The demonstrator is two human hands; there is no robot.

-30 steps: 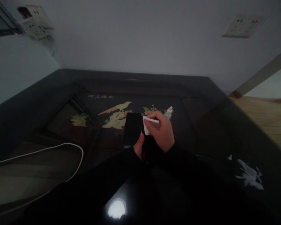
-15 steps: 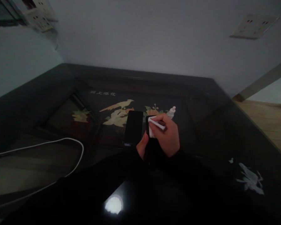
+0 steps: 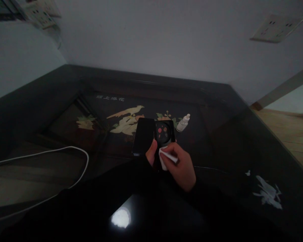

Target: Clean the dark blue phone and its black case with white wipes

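I see a black phone (image 3: 164, 132), back up with the round camera module showing, gripped at its lower end by left hand (image 3: 152, 155). Right hand (image 3: 180, 166) fingers pinched on a folded white wipe (image 3: 165, 158), touching the phone's lower back. My read: wiping is midway, camera end not yet covered. Second dark phone (image 3: 143, 136) just left of fingers; dropper bottle (image 3: 183, 123) beyond, on counter (image 3: 229, 141). White cable (image 3: 65, 149) far left.
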